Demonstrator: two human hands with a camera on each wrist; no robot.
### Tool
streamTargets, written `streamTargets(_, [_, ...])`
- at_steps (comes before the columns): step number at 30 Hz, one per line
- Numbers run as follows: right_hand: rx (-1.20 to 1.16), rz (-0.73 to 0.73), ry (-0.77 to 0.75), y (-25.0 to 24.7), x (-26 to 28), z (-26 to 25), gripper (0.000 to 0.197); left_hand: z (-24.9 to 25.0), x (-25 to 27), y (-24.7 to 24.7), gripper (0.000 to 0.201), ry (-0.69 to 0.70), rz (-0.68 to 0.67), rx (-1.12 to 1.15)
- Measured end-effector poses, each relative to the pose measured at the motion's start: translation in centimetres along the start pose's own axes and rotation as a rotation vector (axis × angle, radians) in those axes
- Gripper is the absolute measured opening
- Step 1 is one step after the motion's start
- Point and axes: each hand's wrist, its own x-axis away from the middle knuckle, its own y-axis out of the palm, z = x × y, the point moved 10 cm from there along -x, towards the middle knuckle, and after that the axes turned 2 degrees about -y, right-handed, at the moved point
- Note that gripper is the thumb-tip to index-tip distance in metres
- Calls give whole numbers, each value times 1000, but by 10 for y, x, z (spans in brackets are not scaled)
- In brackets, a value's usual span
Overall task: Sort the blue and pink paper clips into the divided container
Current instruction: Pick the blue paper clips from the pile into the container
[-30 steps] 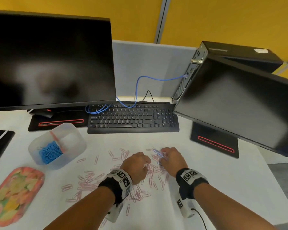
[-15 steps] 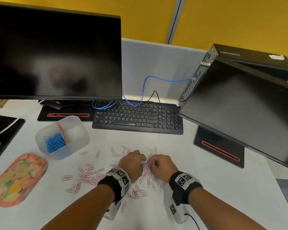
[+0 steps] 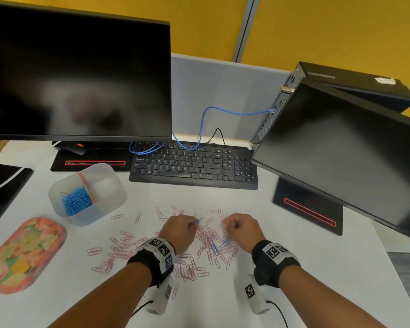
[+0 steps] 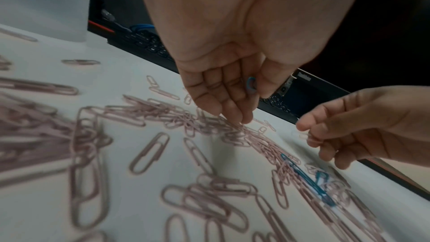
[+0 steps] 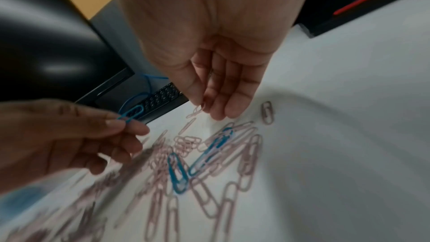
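My left hand (image 3: 178, 233) pinches a blue paper clip (image 3: 196, 222) between thumb and finger, a little above the pile; the clip also shows in the right wrist view (image 5: 130, 115). My right hand (image 3: 237, 225) hovers beside it with fingers curled, its thumb and forefinger on what looks like a pink paper clip (image 5: 195, 112). Several pink clips (image 3: 126, 242) lie scattered on the white desk, with two blue clips (image 5: 177, 174) among them below the right hand. The translucent divided container (image 3: 118, 185) stands at the left, blue clips (image 3: 77, 201) in its left compartment.
A black keyboard (image 3: 194, 165) lies just behind the pile. Monitors stand at the left (image 3: 76, 74) and at the right (image 3: 341, 157), the right one overhanging the desk. A flowered oval tray (image 3: 21, 254) sits front left. A blue cable (image 3: 204, 124) runs behind the keyboard.
The two hands were together over the pile on one blue clip; they have drawn apart, and the blue clip has stayed in my left hand.
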Motion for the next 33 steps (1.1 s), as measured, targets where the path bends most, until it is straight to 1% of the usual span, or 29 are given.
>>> streamTargets(3, [145,-1,-50,4,8,-6,19,-11,2,-6,30,-81,34,102])
streamTargets(5, [201,10,-63,6,14,-7,20,-14,5,-6,30,-117,31,206])
streamTargets(9, [310,137,-86,-7,21,0,22,-10,9,0,17,-139,-30,351])
streamTargets(10, [340,138,-103,-8,22,2,21,-10,9,3,14,-144,-39,385])
streamTargets(11, [382,114,-144,-6,24,2,20,-10,9,6,12,-144,-46,421])
streamTargets(13, [497,11,-278,9,27,-2,21,-6,7,14,12,-139,-59,453])
streamTargets(15, [581,-79,-384,23,31,-7,25,-1,5,20,19,-120,-60,372])
streamTargets(17, [629,-107,-433,29,31,-12,24,9,6,26,18,-66,-73,226])
streamTargets(19, [660,-116,-448,31,29,-15,22,24,9,35,10,48,-110,25])
streamTargets(21, [666,-133,-446,32,27,-16,20,35,14,46,18,175,-148,-226])
streamTargets(23, [655,-151,-413,33,24,-13,18,36,15,53,24,235,-160,-405])
streamTargets(25, [604,-153,-357,30,22,-8,17,35,14,55,23,252,-153,-472])
streamTargets(28, [472,-165,-279,26,22,-2,16,33,12,54,15,267,-150,-499])
streamTargets(30, [370,-160,-236,23,22,1,17,29,10,52,10,239,-155,-495])
streamTargets(33, [157,-68,-128,10,18,9,15,22,8,49,7,169,-166,-470])
